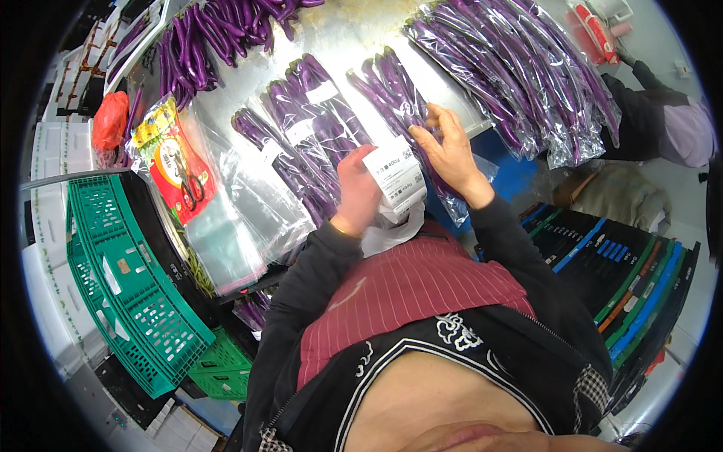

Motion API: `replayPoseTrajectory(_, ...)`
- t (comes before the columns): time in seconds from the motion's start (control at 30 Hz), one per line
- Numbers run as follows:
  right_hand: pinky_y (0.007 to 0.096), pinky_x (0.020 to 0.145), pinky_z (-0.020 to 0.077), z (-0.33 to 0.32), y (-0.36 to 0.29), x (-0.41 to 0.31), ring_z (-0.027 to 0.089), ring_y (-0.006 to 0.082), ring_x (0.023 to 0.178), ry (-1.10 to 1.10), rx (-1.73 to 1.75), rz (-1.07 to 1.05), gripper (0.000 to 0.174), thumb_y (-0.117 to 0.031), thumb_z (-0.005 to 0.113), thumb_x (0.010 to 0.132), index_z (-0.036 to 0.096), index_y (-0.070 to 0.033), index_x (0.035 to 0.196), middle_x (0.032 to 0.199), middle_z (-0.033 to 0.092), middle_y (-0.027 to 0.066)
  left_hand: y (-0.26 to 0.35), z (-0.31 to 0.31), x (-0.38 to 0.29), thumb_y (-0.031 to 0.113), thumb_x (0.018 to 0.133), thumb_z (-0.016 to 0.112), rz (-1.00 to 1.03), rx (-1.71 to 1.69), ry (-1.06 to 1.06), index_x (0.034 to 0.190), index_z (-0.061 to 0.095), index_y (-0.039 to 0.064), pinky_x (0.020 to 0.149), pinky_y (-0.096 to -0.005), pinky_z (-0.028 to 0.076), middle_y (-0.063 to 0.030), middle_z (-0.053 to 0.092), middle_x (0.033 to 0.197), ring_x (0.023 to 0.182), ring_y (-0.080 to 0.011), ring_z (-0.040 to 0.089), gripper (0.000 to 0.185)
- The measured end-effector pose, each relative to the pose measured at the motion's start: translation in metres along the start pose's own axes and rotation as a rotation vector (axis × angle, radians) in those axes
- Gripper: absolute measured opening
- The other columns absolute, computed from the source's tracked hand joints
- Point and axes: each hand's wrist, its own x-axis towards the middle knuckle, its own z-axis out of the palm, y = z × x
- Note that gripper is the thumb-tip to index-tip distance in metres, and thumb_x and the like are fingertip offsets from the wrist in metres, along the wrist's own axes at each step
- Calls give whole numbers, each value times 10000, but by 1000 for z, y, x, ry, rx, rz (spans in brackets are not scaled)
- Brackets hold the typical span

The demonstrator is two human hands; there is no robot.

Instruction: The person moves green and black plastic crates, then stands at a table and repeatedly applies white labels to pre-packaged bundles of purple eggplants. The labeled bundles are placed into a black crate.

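My left hand [360, 192] grips a roll of printed white labels [397, 176], its backing strip [395, 234] trailing down in front of the apron. Beside it, my right hand [450, 151] lies over a clear bag of long purple eggplants [390, 93], thumb and fingers apart. Whether its fingertips touch the bag cannot be made out. Left of this bag lie bagged eggplants [288, 164] with white labels [299, 131] stuck on several bags. All rest on a metal worktop [339, 34].
Loose eggplants [192, 48] lie at the back left, bagged ones [508, 73] at the back right. Scissors [191, 183] rest on a red printed bag beside clear plastic bags [226, 243]. Green crates [135, 282] stand left, stacked black crates [615, 271] right. Another person [661, 113] is at far right.
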Motion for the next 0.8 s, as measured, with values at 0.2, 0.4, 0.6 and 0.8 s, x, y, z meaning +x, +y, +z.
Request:
replayPoseTrajectory(0.2, 240, 761, 493, -14, -48, -11, 597, 85, 856, -315, 462, 25, 340, -131, 722, 903, 639, 12, 1200, 913, 642, 15, -1, 2, -2, 94, 867, 676, -53, -67, 28, 842, 662, 19, 629, -250, 457, 5, 634, 769, 729, -56, 554, 81)
replayPoseTrajectory(0.4, 208, 727, 506, -9, -42, -8, 616, 65, 817, -307, 415, 34, 272, -76, 711, 913, 660, 14, 1165, 907, 671, 9, -6, -5, -2, 114, 862, 701, -137, -55, -28, 854, 684, 1, 627, -255, 467, -13, 657, 768, 732, -61, 576, 115)
replayPoseTrajectory(0.6, 221, 740, 520, -12, -40, -3, 636, 79, 841, -423, 623, 224, 260, -59, 692, 925, 655, 14, 1171, 917, 684, 29, -9, -7, 0, 131, 861, 713, -174, 7, -35, 828, 686, -7, 596, -262, 455, -11, 640, 718, 705, -53, 555, 144)
replayPoseTrajectory(0.8, 223, 757, 504, -13, -30, 2, 620, 71, 835, -376, 422, 48, 182, -62, 696, 919, 682, 13, 1084, 915, 679, 18, -11, -11, 6, 185, 864, 717, -322, -26, -90, 879, 702, -27, 604, -289, 469, -55, 663, 721, 690, -90, 593, 213)
